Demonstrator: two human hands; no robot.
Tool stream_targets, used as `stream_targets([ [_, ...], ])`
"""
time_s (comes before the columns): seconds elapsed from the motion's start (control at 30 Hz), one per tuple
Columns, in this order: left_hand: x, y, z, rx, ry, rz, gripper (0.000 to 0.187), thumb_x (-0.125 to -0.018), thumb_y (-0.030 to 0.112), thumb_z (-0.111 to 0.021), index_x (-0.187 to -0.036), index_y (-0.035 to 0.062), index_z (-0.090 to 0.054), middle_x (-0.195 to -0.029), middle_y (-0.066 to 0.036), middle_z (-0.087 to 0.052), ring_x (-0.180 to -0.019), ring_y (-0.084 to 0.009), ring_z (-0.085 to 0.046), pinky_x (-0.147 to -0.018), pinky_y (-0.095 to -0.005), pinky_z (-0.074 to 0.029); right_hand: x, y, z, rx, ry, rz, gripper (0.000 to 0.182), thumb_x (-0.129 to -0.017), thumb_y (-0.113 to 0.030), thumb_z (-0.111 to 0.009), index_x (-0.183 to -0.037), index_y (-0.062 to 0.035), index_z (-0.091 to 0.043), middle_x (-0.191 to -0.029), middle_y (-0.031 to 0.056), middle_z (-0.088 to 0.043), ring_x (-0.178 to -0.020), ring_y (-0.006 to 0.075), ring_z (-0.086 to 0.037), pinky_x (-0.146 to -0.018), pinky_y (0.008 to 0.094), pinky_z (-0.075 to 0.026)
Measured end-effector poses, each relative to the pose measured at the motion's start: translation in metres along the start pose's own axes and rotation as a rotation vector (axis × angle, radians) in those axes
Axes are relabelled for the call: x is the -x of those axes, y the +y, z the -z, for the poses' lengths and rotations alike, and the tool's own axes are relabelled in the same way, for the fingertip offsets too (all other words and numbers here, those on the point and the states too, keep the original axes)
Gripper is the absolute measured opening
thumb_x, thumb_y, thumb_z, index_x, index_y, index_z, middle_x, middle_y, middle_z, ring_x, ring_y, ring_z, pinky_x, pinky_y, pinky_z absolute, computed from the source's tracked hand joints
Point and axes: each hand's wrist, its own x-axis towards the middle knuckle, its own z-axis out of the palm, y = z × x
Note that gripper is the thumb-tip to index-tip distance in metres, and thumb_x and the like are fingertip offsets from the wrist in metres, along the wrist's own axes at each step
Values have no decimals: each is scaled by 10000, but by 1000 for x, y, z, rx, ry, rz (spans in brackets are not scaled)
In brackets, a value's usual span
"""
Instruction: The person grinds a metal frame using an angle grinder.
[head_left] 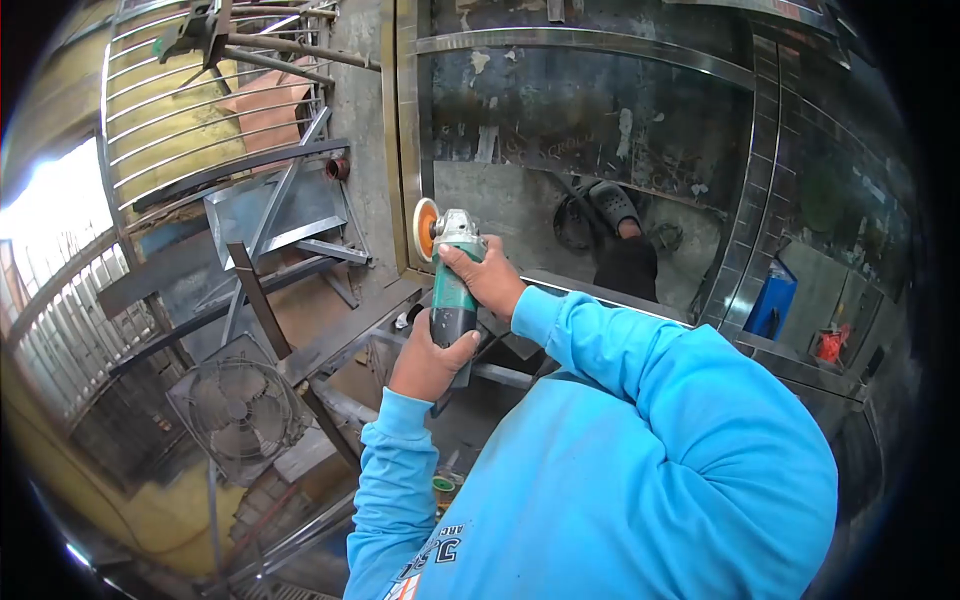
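Both of my hands are wrapped around a green and black angle grinder [455, 290] with a silver head. My right hand [487, 277] grips the front of the green body, just behind the head. Lower down, my left hand [432, 362] holds the dark rear end. An orange and white disc [426, 230] sits on the grinder's head, facing left. It overlaps the inner edge of a shiny metal frame [407, 150] close to the frame's corner.
A standing fan [240, 408] is at the lower left, near loose metal bars [262, 305]. Dark sheet panels [600, 115] lie across the frame. My shoe [612, 205] shows inside it. A blue object [770, 302] and a red item [830, 345] are at the right.
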Motion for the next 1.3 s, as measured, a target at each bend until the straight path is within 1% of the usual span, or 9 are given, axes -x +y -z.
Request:
stream_targets([
  [0.17, -11, 22, 18, -88, -53, 107, 747, -789, 406, -781, -1316, -53, -519, -1087, -160, -663, -938, -229, -640, -863, -348, -510, -17, 10, -5, 62, 11, -80, 1101, -784, -656, -730, -1391, 141, -272, -1201, 321, -588, -1090, 339, -646, -929, 368, -522],
  [0.3, -22, 31, 23, -130, -10, 57, 682, -801, 433, -772, -1233, -34, -525, -1005, -184, -674, -883, -272, -667, -806, -375, -523, -22, -10, -6, 23, 36, -77, 1063, -790, -630, -739, -1364, 145, -291, -1166, 318, -607, -1062, 344, -657, -917, 374, -524],
  [0.4, -37, 37, 32, -123, 16, -15, 673, -800, 430, -772, -1227, -31, -532, -1023, -187, -669, -900, -272, -659, -815, -374, -516, -27, -53, -6, 99, 113, 30, 924, -813, -553, -774, -1263, 135, -352, -1125, 266, -606, -981, 271, -664, -845, 354, -550],
  [0.57, -84, 88, 53, -107, 9, -134, 596, -805, 407, -767, -1163, -26, -571, -969, -162, -662, -849, -262, -646, -790, -376, -513, -73, -96, -5, 26, 212, 193, 911, -804, -525, -789, -1249, 145, -361, -1119, 279, -614, -996, 275, -658, -836, 361, -548],
  [0.73, -95, 92, 47, -83, 41, -156, 580, -800, 407, -766, -1155, -12, -579, -964, -166, -664, -844, -266, -648, -785, -378, -514, -78, -119, 3, 49, 211, 254, 922, -792, -519, -802, -1251, 148, -361, -1120, 277, -610, -998, 275, -653, -835, 363, -548],
  [0.83, -69, 50, 29, -60, 20, -76, 584, -811, 400, -761, -1173, -15, -568, -985, -165, -658, -876, -257, -641, -806, -380, -510, -56, -74, 1, 80, 149, 93, 904, -791, -499, -810, -1261, 129, -362, -1079, 248, -633, -975, 267, -658, -846, 370, -546],
  [1.0, -38, 40, 17, -6, -14, 33, 582, -808, 372, -768, -1189, -18, -565, -984, -157, -659, -876, -255, -638, -818, -377, -507, -20, -43, -2, 166, 125, -46, 935, -797, -517, -794, -1284, 135, -335, -1115, 294, -626, -1021, 299, -663, -874, 372, -536],
  [1.2, -87, 86, 40, -9, 45, -134, 566, -804, 356, -771, -1177, -21, -575, -978, -145, -657, -873, -235, -632, -810, -366, -505, -67, -118, 1, 50, 183, 180, 958, -788, -541, -795, -1292, 129, -331, -1125, 289, -615, -1042, 310, -653, -879, 376, -534],
  [1.3, -109, 103, 44, 14, 65, -195, 571, -813, 363, -774, -1186, -21, -575, -975, -124, -656, -865, -220, -637, -800, -353, -509, -83, -154, 12, 146, 166, 215, 972, -789, -546, -797, -1297, 136, -326, -1128, 289, -611, -1039, 306, -655, -871, 369, -540],
])
